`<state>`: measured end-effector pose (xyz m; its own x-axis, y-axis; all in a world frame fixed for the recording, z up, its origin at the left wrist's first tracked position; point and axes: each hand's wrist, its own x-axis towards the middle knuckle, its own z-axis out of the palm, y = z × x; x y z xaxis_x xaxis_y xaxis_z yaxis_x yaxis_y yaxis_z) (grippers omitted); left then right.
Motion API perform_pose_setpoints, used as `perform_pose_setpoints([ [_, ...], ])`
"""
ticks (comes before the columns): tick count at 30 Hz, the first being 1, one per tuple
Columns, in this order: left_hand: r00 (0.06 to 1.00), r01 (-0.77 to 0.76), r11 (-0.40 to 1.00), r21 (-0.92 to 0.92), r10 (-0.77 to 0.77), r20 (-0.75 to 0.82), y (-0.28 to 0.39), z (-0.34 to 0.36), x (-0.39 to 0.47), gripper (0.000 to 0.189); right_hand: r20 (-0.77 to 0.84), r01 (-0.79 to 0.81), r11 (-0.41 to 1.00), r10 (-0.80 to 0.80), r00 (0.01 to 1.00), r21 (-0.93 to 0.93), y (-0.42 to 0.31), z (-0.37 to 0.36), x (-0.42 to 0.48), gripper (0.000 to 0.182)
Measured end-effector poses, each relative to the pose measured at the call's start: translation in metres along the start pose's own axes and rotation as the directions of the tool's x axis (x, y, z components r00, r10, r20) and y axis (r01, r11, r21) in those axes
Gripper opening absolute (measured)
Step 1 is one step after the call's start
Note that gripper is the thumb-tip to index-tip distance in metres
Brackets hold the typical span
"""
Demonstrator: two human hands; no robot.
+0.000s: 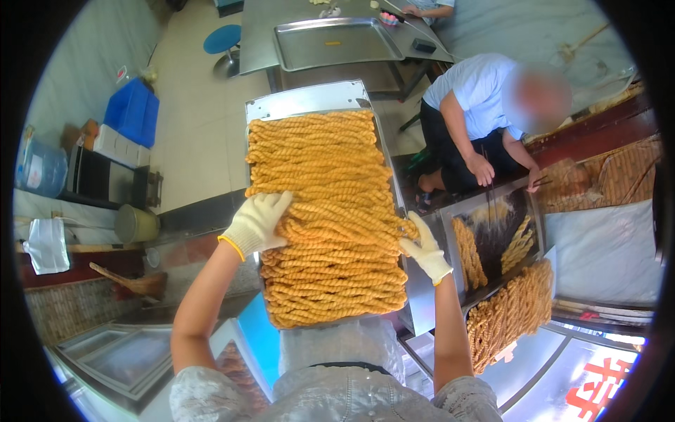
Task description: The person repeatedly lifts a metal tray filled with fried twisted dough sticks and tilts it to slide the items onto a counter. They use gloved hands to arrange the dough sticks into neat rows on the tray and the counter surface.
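Rows of golden fried dough twists [321,163] lie crosswise, heaped in a metal tray [393,171] before me. I wear cream knitted gloves with yellow cuffs. My left hand [260,221] grips the left ends of a bundle of twists [343,224] near the middle of the heap. At the other side, my right hand [423,248] holds the right ends of the same bundle. This bundle lies slightly askew over the rows around it. My fingertips are partly hidden among the twists.
To the right, a co-worker [474,100] holds long chopsticks [488,184] over a fryer [493,248] with twists in dark oil. A rack of fried twists [511,316] stands nearer me. Ahead is a steel table [258,47] with a baking tray [343,55]; a blue stool [222,39] stands beside it.
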<state>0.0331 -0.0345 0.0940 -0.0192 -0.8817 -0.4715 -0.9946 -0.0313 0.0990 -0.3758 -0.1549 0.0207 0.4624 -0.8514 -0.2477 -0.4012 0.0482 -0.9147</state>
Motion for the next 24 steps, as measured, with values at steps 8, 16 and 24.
perform_pose_setpoints([
  [8, 0.972, -0.137, 0.755, -0.641, -0.021, -0.233, -0.021, 0.013, -0.008, 0.079, 0.004, -0.074, 0.976, 0.075, 0.997, 0.203, -0.006, -0.008, -0.002, 0.056],
  [16, 0.943, 0.125, -0.113, -0.986, -0.295, 0.153, 0.007, 0.026, 0.010, 0.081, -0.053, -0.072, 0.970, 0.087, 0.995, 0.232, 0.028, -0.001, 0.012, 0.066],
  [24, 0.873, -0.116, 0.090, -0.989, -0.465, -0.145, 0.012, 0.064, 0.032, 0.058, -0.029, -0.080, 0.968, 0.089, 0.996, 0.237, -0.022, 0.003, 0.006, 0.070],
])
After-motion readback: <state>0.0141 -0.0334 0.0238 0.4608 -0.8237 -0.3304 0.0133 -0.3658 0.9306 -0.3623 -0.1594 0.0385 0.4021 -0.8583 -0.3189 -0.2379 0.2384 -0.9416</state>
